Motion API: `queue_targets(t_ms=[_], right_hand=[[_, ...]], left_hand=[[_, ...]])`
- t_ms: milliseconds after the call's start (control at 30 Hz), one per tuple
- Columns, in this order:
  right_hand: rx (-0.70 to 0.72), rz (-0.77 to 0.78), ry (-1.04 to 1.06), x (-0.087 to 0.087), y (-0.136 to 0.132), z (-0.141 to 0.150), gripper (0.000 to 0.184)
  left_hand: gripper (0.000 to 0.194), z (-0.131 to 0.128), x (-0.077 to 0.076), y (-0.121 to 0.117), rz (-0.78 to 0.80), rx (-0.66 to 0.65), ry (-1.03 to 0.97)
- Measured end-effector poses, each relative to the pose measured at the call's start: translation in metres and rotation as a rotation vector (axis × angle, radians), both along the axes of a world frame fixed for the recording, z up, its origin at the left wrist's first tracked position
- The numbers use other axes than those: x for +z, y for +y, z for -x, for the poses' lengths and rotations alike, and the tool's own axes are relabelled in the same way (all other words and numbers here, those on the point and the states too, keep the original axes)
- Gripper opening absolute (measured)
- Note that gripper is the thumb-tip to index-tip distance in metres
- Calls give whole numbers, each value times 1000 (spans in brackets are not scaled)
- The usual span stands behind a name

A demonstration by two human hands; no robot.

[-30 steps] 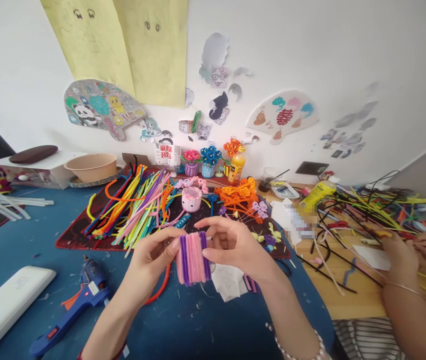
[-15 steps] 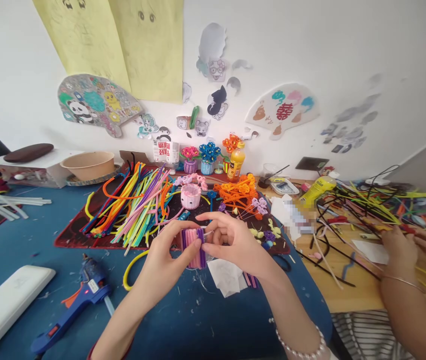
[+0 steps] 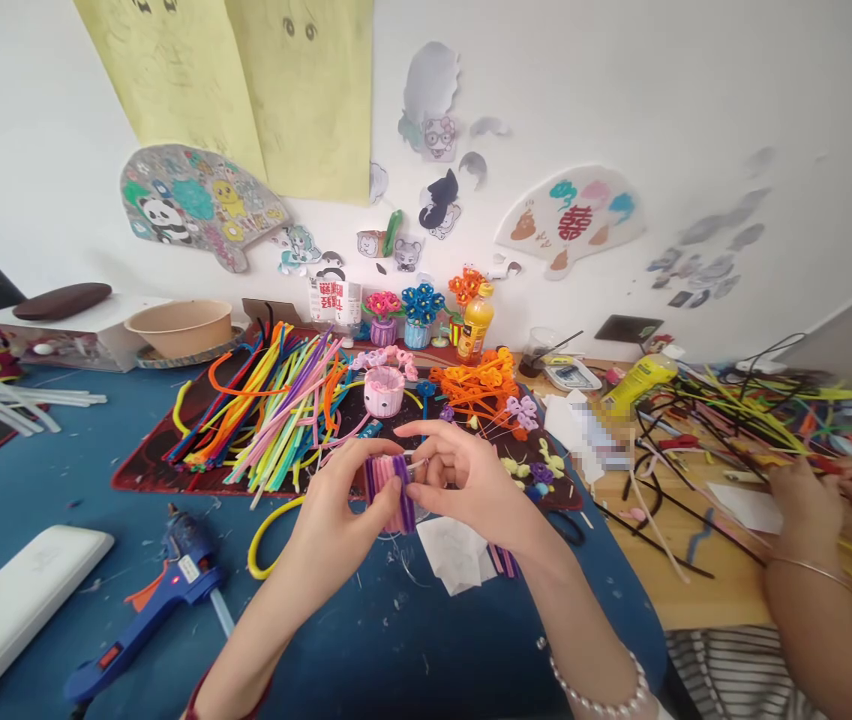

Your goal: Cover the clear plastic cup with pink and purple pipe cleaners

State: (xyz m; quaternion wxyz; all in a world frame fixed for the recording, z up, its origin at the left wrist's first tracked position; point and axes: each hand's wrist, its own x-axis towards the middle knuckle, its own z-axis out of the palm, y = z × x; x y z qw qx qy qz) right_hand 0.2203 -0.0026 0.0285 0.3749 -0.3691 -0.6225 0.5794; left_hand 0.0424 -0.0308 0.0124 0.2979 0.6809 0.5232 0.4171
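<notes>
Between my hands is a small cup covered with upright pink and purple pipe cleaner pieces. My left hand grips it from the left, thumb pressed on the front strips. On the other side my right hand has its fingers curled at the cup's right edge; the fingertips partly hide what they pinch. Below the cup lie crumpled white paper and a few cut pink and purple pieces. A finished pink cup with a face stands just behind my hands.
A blue glue gun and a white power bank lie at left. Colourful pipe cleaners cover the dark mat, beside orange flowers. At right, a co-worker's hands are over a wooden table. An orange bottle stands behind.
The whole view has shifted slightly to the right. My hands keep their grip on the cup, which looks tilted a little differently.
</notes>
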Motion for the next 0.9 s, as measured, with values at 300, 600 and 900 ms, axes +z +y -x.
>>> queue_targets(t_ms=[300, 600, 900], right_hand=[[51, -8, -24, -3, 4, -4, 58], [79, 1, -31, -1, 6, -4, 63], [117, 14, 15, -4, 8, -7, 78]], left_hand=[[28, 4, 0, 2, 27, -31, -30], [32, 8, -4, 4, 29, -49, -47], [41, 12, -13, 7, 56, -67, -119]])
